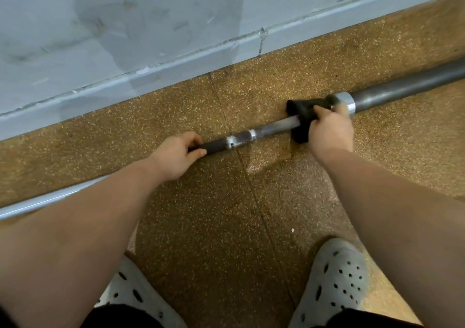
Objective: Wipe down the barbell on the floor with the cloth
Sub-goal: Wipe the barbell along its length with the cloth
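Standing at the bottom edge of the view are two pale perforated clogs, the left clog (130,300) partly cut off and the right clog (334,277) shown more fully, both on a speckled brown floor (214,214). A thin seam (254,196) in the floor runs between them and away toward the bar. Two bare forearms reach forward from the lower corners.

Farther out, the left hand (176,155) grips the barbell (251,135) at its dark knurled part, fingers curled over the top and thumb tucked under. The barbell lies on the floor, running from this hand up to the right and out of the picture. Bright rings mark the shaft just right of the left hand.

The right hand (329,128) is curled around a black cloth (302,112) that wraps the shaft, fingers over the top; one end of the cloth hangs down to the floor beside the wrist. A glossy patch (256,169) shows on the floor just below this spot. The hand is just beside the shiny collar (346,102), past which the thicker grey sleeve (402,89) runs on to the right edge.

Behind the bar, a strip of floor separates it from a grey skirting (176,63) and a scuffed grey wall (125,25) above.
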